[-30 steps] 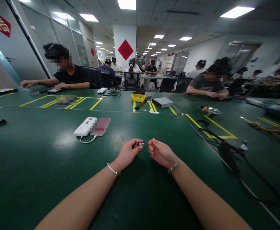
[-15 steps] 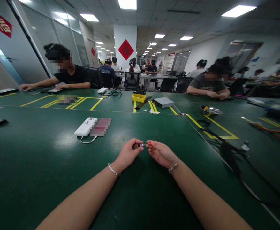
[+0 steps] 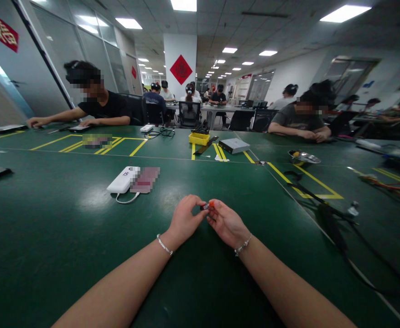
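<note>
Both my hands meet over the green table (image 3: 49, 237), just in front of me. My left hand (image 3: 185, 219) pinches a small dark part with a metal end (image 3: 204, 207) between thumb and fingers. My right hand (image 3: 226, 222) pinches a small orange piece (image 3: 211, 203) and holds it right against that dark part. The two pieces touch at my fingertips. A thin bracelet sits on each wrist.
A white power bank (image 3: 122, 180) with a cable lies to the left ahead, next to a blurred reddish item. Farther off are a yellow tray (image 3: 199, 137), a grey box (image 3: 234, 145) and a metal dish (image 3: 303, 157). Black cables (image 3: 326, 214) run along the right. Other people sit at the far edges.
My hands have come together: the gap between the dark part and the orange piece has closed, and they now touch. Both hands sit slightly lower and nearer me.
</note>
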Demonstrator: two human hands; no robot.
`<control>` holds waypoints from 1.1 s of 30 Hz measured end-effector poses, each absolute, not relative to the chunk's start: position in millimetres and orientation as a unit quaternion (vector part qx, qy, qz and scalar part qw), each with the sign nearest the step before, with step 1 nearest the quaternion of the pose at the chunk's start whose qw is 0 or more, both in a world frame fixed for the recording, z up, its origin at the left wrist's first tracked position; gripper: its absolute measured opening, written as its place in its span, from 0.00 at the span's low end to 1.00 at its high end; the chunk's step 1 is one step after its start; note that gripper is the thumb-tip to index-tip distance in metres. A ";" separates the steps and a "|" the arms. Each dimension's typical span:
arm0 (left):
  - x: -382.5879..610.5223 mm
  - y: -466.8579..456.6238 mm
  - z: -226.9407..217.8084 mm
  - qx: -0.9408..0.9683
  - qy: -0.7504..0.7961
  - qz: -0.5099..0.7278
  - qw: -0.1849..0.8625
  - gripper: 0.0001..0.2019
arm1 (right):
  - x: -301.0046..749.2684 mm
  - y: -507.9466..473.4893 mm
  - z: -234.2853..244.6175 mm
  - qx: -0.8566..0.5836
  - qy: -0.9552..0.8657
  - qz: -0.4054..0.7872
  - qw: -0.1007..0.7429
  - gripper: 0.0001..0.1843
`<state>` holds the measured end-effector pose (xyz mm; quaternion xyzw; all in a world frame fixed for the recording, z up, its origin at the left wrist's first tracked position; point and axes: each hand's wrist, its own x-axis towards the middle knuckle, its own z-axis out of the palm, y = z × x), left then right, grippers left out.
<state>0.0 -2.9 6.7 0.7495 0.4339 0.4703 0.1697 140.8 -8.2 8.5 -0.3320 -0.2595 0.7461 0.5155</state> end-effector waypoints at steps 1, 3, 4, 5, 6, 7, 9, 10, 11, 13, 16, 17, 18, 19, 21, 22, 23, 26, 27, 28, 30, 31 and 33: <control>0.3 -3.3 6.9 0.754 0.433 0.469 0.156 0.06 | 137.3 -10.0 8.5 -0.323 -0.257 0.749 0.519 0.06; 0.8 -3.8 7.2 0.758 0.438 0.464 0.137 0.05 | 132.0 -12.3 8.1 -0.310 -0.255 0.753 0.522 0.06; 1.0 -4.0 7.3 0.759 0.440 0.461 0.131 0.05 | 130.5 -12.7 7.8 -0.307 -0.254 0.752 0.525 0.06; 1.1 -4.1 7.5 0.761 0.441 0.459 0.125 0.05 | 129.8 -12.7 7.5 -0.306 -0.252 0.751 0.528 0.07; 1.2 -4.3 7.7 0.762 0.442 0.458 0.120 0.05 | 129.6 -12.4 7.3 -0.307 -0.250 0.749 0.532 0.07; 1.4 -4.5 8.1 0.765 0.441 0.456 0.114 0.05 | 129.8 -12.0 7.1 -0.308 -0.247 0.747 0.535 0.07; 1.7 -5.1 8.9 0.767 0.443 0.452 0.102 0.06 | 130.6 -11.2 6.8 -0.309 -0.243 0.743 0.541 0.07; 1.9 -5.5 9.4 0.768 0.446 0.449 0.096 0.06 | 130.8 -10.9 6.7 -0.310 -0.242 0.741 0.544 0.08; 2.2 -6.0 9.9 0.769 0.450 0.445 0.090 0.06 | 130.7 -10.8 6.5 -0.312 -0.243 0.739 0.546 0.08; 2.9 -7.1 11.1 0.769 0.461 0.436 0.077 0.05 | 129.7 -11.0 5.7 -0.319 -0.246 0.732 0.550 0.08; 3.9 -9.0 12.9 0.764 0.480 0.428 0.055 0.04 | 126.9 -11.6 3.9 -0.339 -0.257 0.710 0.561 0.08; 4.1 -9.6 13.4 0.762 0.485 0.427 0.048 0.04 | 126.0 -11.8 3.4 -0.346 -0.263 0.701 0.565 0.09; 4.2 -10.1 13.8 0.759 0.489 0.427 0.042 0.04 | 125.1 -12.0 3.1 -0.354 -0.270 0.692 0.569 0.09; 4.2 -10.6 14.2 0.756 0.493 0.428 0.036 0.04 | 124.4 -12.2 3.1 -0.361 -0.276 0.682 0.572 0.10; 3.9 -11.2 14.8 0.751 0.498 0.433 0.025 0.04 | 123.2 -12.9 4.2 -0.378 -0.289 0.664 0.576 0.12; 3.7 -11.3 15.1 0.748 0.500 0.436 0.021 0.05 | 122.7 -13.3 5.2 -0.387 -0.296 0.655 0.578 0.14; 3.5 -11.4 15.2 0.745 0.502 0.438 0.018 0.05 | 122.3 -13.7 6.3 -0.395 -0.303 0.646 0.578 0.15; 3.1 -10.9 15.3 0.739 0.509 0.441 0.017 0.04 | 121.5 -14.6 8.1 -0.416 -0.337 0.612 0.582 0.17; 2.9 -10.6 15.2 0.736 0.511 0.443 0.018 0.04 | 121.5 -14.8 7.8 -0.420 -0.351 0.599 0.584 0.18; 2.7 -10.2 15.0 0.734 0.513 0.445 0.020 0.04 | 121.6 -15.0 7.2 -0.425 -0.367 0.584 0.586 0.18; 2.0 -9.5 14.5 0.729 0.516 0.449 0.028 0.04 | 122.2 -15.1 5.1 -0.433 -0.402 0.552 0.588 0.19; 1.5 -9.0 14.1 0.727 0.517 0.451 0.033 0.04 | 122.7 -15.1 4.0 -0.438 -0.420 0.537 0.585 0.20; 0.6 -8.2 13.3 0.726 0.515 0.453 0.044 0.04 | 123.9 -15.0 2.1 -0.447 -0.451 0.515 0.576 0.20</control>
